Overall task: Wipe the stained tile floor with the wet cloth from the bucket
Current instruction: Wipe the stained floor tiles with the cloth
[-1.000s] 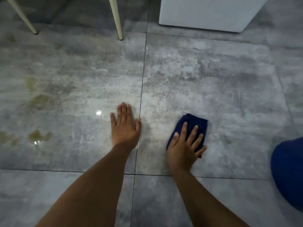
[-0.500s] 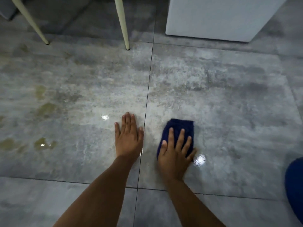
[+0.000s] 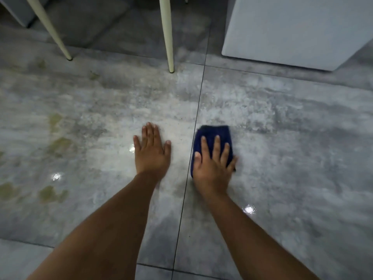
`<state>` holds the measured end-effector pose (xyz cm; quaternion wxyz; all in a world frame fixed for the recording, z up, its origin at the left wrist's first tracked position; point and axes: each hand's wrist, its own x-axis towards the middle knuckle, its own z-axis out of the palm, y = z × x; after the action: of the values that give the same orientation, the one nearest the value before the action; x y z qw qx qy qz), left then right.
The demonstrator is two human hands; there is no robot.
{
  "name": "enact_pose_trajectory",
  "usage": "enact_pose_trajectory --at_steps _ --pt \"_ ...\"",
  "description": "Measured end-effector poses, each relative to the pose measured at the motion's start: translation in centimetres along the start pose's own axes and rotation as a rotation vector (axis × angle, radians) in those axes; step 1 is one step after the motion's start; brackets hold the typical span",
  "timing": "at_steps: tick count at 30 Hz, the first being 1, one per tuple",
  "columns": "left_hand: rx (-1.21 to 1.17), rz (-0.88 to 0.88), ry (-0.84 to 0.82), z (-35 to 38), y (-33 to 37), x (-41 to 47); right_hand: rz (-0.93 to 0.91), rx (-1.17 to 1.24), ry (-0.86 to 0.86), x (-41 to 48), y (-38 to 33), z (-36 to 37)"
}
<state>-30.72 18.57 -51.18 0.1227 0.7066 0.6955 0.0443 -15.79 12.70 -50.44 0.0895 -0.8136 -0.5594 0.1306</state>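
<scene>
One cloth [image 3: 214,136] (two chair legs [image 3: 167,37])

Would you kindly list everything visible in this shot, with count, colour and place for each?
cloth: one, dark blue, folded, on the tile right of the vertical grout line, under the right hand
stains: several, yellowish-green patches, far left of the floor, apart from the cloth
tile floor: large grey mottled tiles, glossy, with bright light reflections
furniture legs: two, cream, slanted, top left and top centre
cabinet: one, white, top right, standing on the floor
left hand: one, flat on the floor, fingers spread, holding nothing
right hand: one, pressed flat on the cloth
</scene>
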Motion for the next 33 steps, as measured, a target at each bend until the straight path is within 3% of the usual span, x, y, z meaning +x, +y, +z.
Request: enact_pose_trajectory --at_steps 2,4,7,10,14,18,21,25,29,33 --pt "0.018 -0.005 0.04 0.2 0.2 0.5 -0.156 -0.038 -0.091 5.5 -1.1 -0.6" --pt "0.001 -0.002 0.057 0.4 0.7 0.9 -0.195 -0.092 -0.097 10.8 0.3 -1.6" --pt "-0.004 0.005 0.022 1.0 1.3 0.6 0.08 -0.038 -0.026 13.1 5.7 -2.5" --pt "-0.004 -0.01 0.008 1.1 0.4 0.6 0.358 0.005 0.078 8.9 6.3 -1.0" --pt "0.012 -0.044 -0.008 0.8 -0.9 0.4 0.242 0.013 0.024 5.3 -0.7 0.9" --pt "-0.011 -0.032 0.002 0.4 0.6 0.9 0.028 -0.05 -0.084 12.0 -0.3 -1.2" --pt "-0.036 -0.02 0.009 0.1 1.1 2.2 0.161 -0.011 -0.005 14.7 3.8 -2.7" --pt "0.009 -0.022 -0.019 0.4 -0.2 1.3 0.388 0.036 0.123 6.4 4.8 -0.7" --pt "0.003 -0.035 -0.008 0.3 -0.3 1.5 0.17 -0.009 0.071 1.9 0.5 0.6" --pt "-0.018 -0.014 -0.013 0.4 0.5 1.3 -0.081 -0.1 -0.087 7.4 1.6 -1.1"
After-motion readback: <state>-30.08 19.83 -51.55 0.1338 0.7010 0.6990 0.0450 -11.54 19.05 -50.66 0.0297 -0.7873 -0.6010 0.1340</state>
